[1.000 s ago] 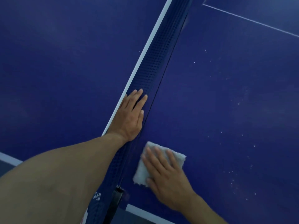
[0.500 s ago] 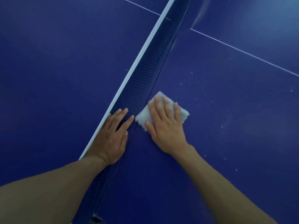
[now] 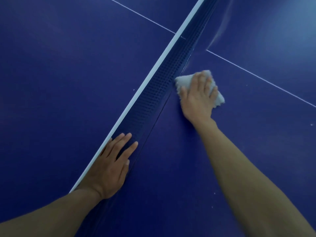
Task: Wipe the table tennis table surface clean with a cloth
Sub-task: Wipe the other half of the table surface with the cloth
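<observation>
We have our right grip (image 3: 198, 98) laid palm-down on the white cloth (image 3: 183, 81), fingers spread and fairly straight, pressing it flat onto the blue counter (image 3: 256, 159) rather than clutching it; the fingertips are blurred. The cloth sits on the right-hand half of the counter, one corner touching the foot of the net (image 3: 153, 103), and its edges show past the grip on both sides. A thin white line (image 3: 266, 82) crosses the counter just beyond the cloth, running out from the net's foot. Our left grip (image 3: 111, 166) is released too: it lies flat against the dark mesh of the net, closer to us, fingers straight and slightly parted, its outer edge by the net's white top band (image 3: 135, 98). It holds nothing. The two grips are well apart along the net. A few small white specks (image 3: 214, 193) dot the counter near our right forearm (image 3: 248, 177)
</observation>
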